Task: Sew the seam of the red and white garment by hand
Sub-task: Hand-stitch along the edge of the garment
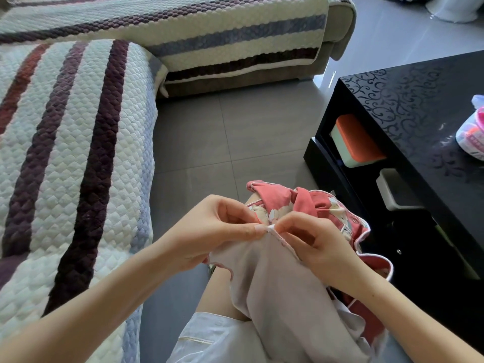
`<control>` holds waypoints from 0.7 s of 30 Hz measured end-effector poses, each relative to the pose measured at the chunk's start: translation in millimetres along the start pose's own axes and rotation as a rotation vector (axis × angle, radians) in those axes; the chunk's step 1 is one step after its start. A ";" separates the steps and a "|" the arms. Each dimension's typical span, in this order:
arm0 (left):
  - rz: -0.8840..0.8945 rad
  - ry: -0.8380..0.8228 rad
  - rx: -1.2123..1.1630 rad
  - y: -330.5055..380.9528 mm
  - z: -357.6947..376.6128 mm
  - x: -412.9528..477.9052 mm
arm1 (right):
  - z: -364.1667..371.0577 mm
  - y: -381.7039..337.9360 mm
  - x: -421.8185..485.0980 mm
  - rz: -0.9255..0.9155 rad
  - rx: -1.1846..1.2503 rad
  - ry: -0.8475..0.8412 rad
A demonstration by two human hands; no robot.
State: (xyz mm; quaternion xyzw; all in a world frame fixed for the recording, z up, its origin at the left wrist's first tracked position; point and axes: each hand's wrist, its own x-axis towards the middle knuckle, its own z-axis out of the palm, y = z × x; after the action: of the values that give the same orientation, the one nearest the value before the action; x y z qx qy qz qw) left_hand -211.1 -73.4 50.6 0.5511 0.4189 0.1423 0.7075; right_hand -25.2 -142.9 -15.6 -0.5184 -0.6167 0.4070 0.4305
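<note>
Both hands (209, 229) (311, 244) pinch garment (275, 279) seam, lengthwise away.

We are seeing grey floor tiles (235, 132) reflecting daylight | striped quilted sofa (65, 153) bordering their left edge | glossy black coffee table (419, 100) standing right
</note>
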 end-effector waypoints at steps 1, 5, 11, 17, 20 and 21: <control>0.001 0.008 -0.019 0.3 2.5 -0.1 | -0.7 0.2 -0.2 -0.026 -0.035 0.023; 0.091 0.073 -0.011 -0.2 11.2 1.2 | 4.2 -8.9 -0.4 -0.105 -0.034 0.087; 0.157 0.193 0.037 -7.2 14.8 6.7 | 13.3 -19.1 -3.2 0.007 0.179 0.161; 0.193 0.227 0.026 -11.7 18.3 10.2 | 11.9 -27.3 -7.4 -0.055 0.225 0.135; 0.176 0.244 0.038 -10.6 20.8 12.3 | 14.3 -24.4 -3.7 -0.062 0.187 0.257; 0.158 0.267 0.034 -10.3 22.0 12.6 | 14.2 -23.3 -1.9 -0.080 0.156 0.297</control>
State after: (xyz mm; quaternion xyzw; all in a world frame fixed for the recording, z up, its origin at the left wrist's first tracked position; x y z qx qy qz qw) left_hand -189.6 -83.3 36.8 0.5705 0.4668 0.2623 0.6227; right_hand -45.3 -148.6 2.1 -0.5128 -0.5330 0.3552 0.5717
